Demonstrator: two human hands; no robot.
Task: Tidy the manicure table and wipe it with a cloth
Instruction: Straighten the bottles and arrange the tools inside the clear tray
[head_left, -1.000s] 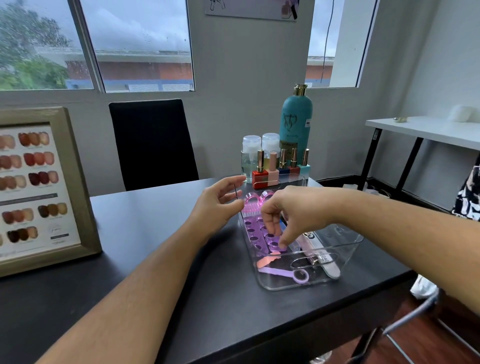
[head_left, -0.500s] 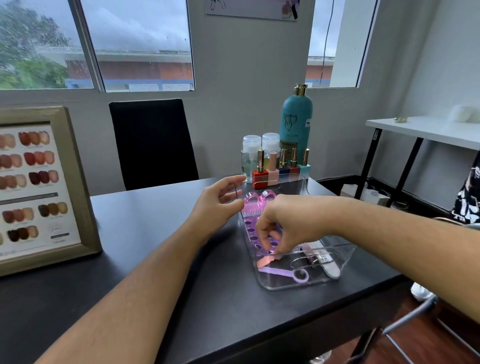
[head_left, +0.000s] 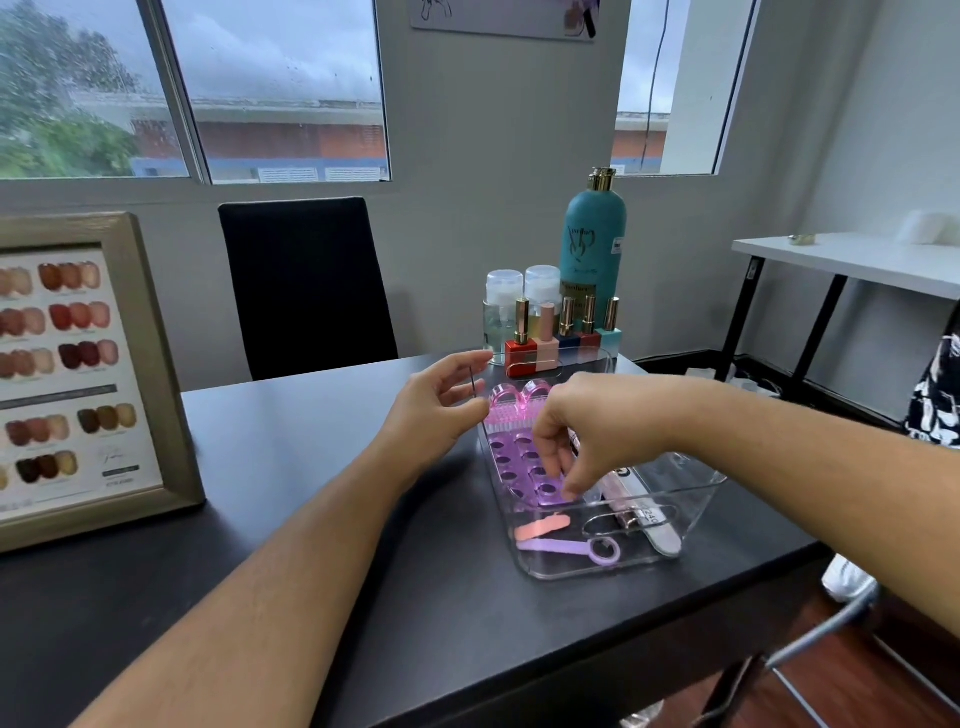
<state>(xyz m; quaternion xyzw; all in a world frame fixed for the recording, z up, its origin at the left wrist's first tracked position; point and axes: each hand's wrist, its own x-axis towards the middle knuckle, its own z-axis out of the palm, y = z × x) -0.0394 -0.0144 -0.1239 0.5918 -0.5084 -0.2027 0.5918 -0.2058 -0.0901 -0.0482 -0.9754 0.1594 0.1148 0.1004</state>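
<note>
Black table (head_left: 311, 519): spans the near scene.
Framed nail-colour chart (head_left: 156, 364): upright, at the left.
Black chair (head_left: 306, 286): on the far side.
Teal bottle (head_left: 592, 239): far right, behind a row of polish bottles (head_left: 563, 332).
Clear tray (head_left: 691, 509): right of centre on the table.
Left hand (head_left: 441, 410): holds the tray's far-left rim between thumb and fingers.
Right hand (head_left: 597, 421): reaches down into the tray, its fingertips pinching the near end of the purple toe separator (head_left: 511, 462).
Also in the tray: pink brush (head_left: 511, 405) at the far end, grey nail file (head_left: 662, 535) on the right, small pink file (head_left: 543, 527) and lilac tool (head_left: 571, 548) at the near end.
</note>
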